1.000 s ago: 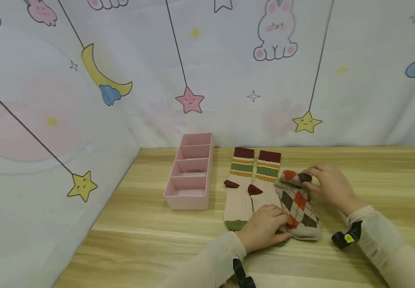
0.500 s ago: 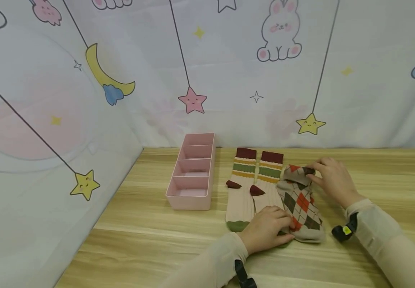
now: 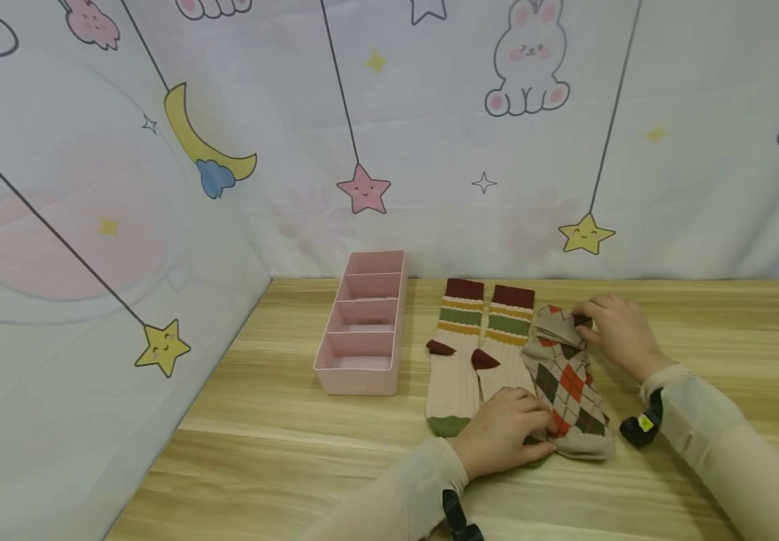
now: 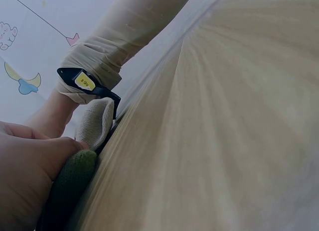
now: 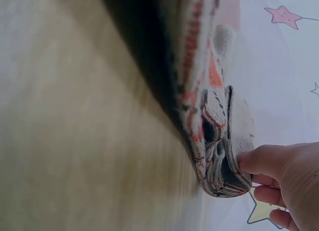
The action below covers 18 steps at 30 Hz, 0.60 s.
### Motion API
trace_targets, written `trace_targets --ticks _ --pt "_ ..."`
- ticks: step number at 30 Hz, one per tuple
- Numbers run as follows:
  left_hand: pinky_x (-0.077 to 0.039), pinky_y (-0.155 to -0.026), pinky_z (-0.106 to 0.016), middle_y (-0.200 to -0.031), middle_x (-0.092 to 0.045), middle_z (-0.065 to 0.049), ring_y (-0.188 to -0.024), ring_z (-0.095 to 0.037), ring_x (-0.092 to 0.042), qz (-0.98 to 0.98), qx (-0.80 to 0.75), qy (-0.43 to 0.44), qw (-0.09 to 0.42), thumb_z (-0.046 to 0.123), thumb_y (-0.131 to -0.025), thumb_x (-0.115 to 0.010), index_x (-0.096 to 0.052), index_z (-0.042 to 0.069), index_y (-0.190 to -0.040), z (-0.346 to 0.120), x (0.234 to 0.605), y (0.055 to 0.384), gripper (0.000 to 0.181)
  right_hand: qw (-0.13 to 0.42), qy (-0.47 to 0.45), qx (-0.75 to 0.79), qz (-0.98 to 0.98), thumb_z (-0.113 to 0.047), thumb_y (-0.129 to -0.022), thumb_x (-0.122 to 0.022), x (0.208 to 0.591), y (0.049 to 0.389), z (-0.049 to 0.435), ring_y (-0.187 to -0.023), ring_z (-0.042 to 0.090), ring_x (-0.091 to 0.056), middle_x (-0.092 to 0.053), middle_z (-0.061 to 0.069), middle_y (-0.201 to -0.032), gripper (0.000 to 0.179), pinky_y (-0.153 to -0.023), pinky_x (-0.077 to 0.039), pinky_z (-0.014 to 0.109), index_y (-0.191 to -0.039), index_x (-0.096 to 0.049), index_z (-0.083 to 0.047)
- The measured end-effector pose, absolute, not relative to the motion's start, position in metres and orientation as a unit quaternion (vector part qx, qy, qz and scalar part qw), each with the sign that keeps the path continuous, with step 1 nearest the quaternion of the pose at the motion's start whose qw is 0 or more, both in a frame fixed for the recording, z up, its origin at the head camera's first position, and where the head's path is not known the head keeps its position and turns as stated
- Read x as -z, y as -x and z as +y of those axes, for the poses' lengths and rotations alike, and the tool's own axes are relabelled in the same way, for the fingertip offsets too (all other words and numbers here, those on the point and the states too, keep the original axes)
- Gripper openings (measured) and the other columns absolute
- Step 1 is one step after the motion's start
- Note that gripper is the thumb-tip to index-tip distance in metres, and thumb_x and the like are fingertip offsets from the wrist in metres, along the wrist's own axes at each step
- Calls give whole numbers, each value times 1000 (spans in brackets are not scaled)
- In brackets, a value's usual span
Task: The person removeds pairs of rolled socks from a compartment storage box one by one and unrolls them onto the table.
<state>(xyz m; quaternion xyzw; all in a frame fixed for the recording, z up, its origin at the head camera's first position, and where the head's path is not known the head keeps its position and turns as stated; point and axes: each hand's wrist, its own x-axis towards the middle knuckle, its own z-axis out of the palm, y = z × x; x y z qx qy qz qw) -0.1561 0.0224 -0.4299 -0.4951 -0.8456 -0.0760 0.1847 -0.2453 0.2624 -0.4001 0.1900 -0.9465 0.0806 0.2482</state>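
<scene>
A beige argyle sock (image 3: 570, 391) with red and dark diamonds lies on the table, its far end folded over in thick layers. At that folded end my right hand (image 3: 622, 334) pinches the fabric, the thumb on top of the fold in the right wrist view. My left hand (image 3: 502, 436) rests on the near part of the argyle sock and on the striped sock beside it. In the left wrist view, its thumb lies by a green toe (image 4: 75, 173). Two cream striped socks (image 3: 455, 383) with maroon cuffs lie flat, side by side, to the left.
A pink divided box (image 3: 362, 382) with several compartments stands left of the socks. Behind the table (image 3: 261, 451) hangs a white cloth (image 3: 430, 113) printed with stars and a rabbit. Black cameras are strapped to both wrists.
My right hand has shifted slightly farther from me, and the folded end of the argyle sock looks flatter and farther back. The left hand stays on the socks. The head view has turned slightly left.
</scene>
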Motion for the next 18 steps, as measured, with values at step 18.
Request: trace_targets --ticks 18 --pt "-37 -91 -18 -103 -61 16 -101 -2 -51 -848 80 494 176 44 -85 -55 -63 30 -93 23 430 156 18 142 -195 -14 -970 -34 -76 -68 400 247 263 -98 40 -54 -61 20 -107 46 -85 -39 56 -112 -61 -5"
